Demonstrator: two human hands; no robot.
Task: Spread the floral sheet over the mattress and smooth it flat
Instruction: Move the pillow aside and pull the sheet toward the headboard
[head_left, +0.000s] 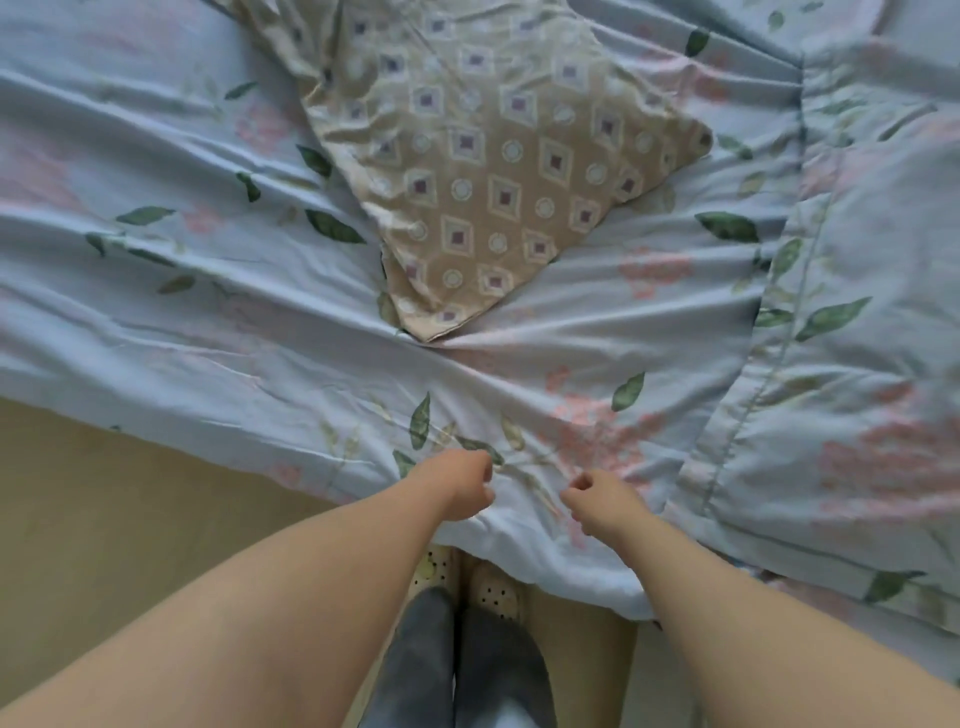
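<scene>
The floral sheet (208, 312), pale blue with pink flowers and green leaves, lies wrinkled across the bed and fills most of the view. Its near edge hangs over the bed's side in front of me. My left hand (460, 486) and my right hand (597, 501) are both at that near edge, close together, fingers curled into the fabric and gripping it. Creases radiate from where my hands pull towards the middle of the bed. The mattress itself is hidden under the sheet.
A beige pillow (498, 171) with a diamond and circle pattern lies on the sheet at the top centre. A folded-over band of the sheet (857, 364) runs down the right side. Tan floor (104, 519) shows at lower left, my grey-socked feet (457, 665) below.
</scene>
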